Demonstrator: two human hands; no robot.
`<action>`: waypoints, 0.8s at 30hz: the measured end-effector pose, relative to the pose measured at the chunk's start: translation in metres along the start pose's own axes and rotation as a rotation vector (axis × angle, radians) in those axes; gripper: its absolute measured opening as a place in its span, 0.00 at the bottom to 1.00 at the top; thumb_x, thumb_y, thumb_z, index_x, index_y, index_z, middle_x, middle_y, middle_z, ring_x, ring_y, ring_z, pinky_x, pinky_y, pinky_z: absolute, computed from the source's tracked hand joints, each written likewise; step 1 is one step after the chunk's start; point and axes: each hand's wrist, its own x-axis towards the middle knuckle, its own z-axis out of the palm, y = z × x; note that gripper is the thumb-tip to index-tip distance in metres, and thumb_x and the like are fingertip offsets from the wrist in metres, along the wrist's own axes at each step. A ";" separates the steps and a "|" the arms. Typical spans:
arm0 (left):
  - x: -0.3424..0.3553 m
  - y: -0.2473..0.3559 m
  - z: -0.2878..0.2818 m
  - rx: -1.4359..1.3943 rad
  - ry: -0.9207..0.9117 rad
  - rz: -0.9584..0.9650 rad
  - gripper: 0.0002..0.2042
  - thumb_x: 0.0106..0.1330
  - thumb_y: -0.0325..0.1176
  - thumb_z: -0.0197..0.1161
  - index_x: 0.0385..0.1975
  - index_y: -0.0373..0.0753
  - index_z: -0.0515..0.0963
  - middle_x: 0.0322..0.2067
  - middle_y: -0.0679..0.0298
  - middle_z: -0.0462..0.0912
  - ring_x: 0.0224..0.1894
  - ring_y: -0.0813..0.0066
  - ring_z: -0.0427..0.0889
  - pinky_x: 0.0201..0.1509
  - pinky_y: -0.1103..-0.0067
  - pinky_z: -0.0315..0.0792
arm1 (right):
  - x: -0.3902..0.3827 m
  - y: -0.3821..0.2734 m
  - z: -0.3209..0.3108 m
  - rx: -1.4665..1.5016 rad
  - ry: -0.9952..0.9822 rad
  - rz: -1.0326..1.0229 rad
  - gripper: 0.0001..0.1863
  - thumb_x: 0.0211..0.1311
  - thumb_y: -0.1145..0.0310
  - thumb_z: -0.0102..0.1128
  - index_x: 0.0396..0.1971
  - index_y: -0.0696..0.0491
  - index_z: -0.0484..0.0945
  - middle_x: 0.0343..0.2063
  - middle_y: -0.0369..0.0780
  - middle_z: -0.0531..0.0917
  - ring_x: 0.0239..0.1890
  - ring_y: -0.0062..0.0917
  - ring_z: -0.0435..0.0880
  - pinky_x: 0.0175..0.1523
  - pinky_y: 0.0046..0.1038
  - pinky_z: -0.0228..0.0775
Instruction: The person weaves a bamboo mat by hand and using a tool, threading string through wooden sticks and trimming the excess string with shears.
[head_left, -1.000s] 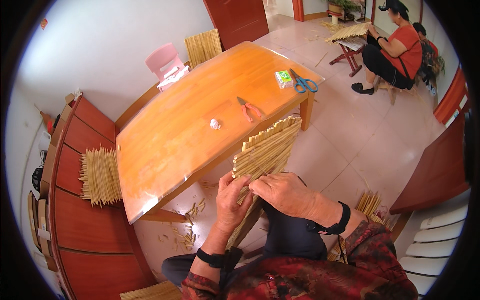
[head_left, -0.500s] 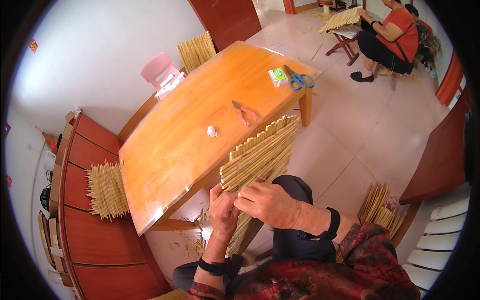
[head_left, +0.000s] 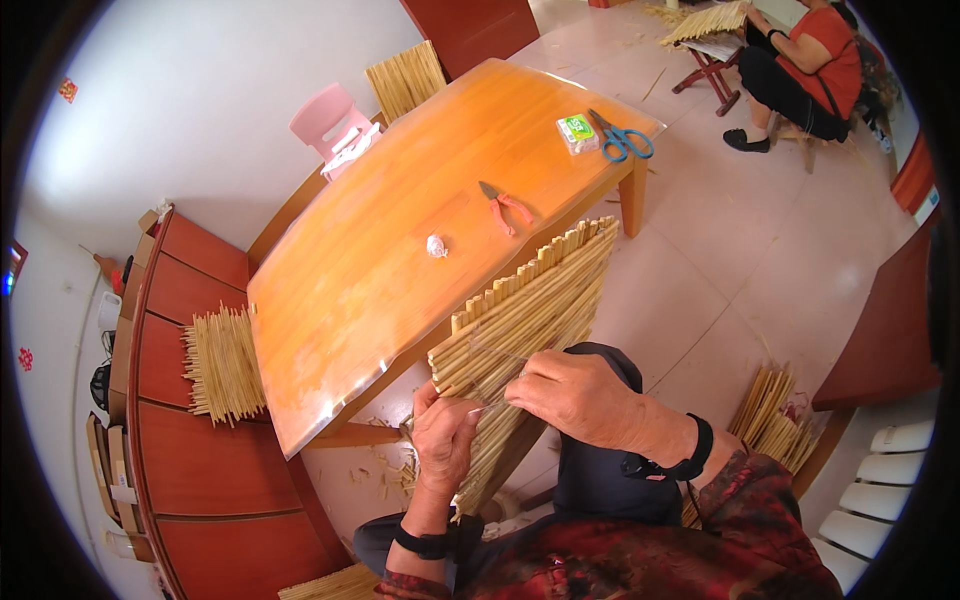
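Straw mat (head_left: pixel 530 310) leans on orange table (head_left: pixel 400 250) near pliers (head_left: pixel 503 208), scissors (head_left: pixel 622 138).

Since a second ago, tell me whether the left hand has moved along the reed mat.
Yes. The left hand slid down toward the reed mat's lower end, away from the orange table's near edge; the right hand stays beside it.
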 end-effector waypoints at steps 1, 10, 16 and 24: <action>-0.001 0.000 -0.001 0.006 -0.002 -0.003 0.05 0.49 0.21 0.63 0.26 0.37 0.77 0.26 0.62 0.79 0.39 0.58 0.73 0.46 0.70 0.66 | 0.000 0.001 0.001 0.006 0.001 -0.001 0.05 0.48 0.72 0.58 0.25 0.52 0.71 0.22 0.37 0.70 0.26 0.29 0.75 0.28 0.27 0.69; -0.006 0.001 -0.008 0.006 0.016 -0.088 0.04 0.51 0.22 0.63 0.26 0.37 0.76 0.25 0.62 0.79 0.37 0.59 0.74 0.46 0.69 0.66 | 0.003 -0.011 0.030 1.239 -0.005 0.640 0.05 0.57 0.74 0.59 0.31 0.58 0.75 0.29 0.33 0.77 0.28 0.13 0.74 0.32 0.16 0.68; -0.009 0.001 -0.007 -0.026 0.023 -0.107 0.06 0.49 0.23 0.65 0.27 0.37 0.76 0.26 0.61 0.79 0.36 0.59 0.75 0.47 0.68 0.66 | 0.012 -0.011 0.053 1.195 0.075 0.412 0.05 0.60 0.75 0.55 0.35 0.61 0.75 0.28 0.35 0.76 0.33 0.16 0.77 0.38 0.17 0.71; -0.013 -0.001 -0.019 -0.166 0.081 -0.056 0.20 0.62 0.47 0.55 0.29 0.31 0.76 0.29 0.59 0.80 0.38 0.59 0.76 0.47 0.69 0.67 | 0.016 0.004 0.038 1.078 0.343 0.626 0.05 0.62 0.72 0.53 0.32 0.59 0.73 0.26 0.37 0.77 0.31 0.18 0.77 0.38 0.19 0.71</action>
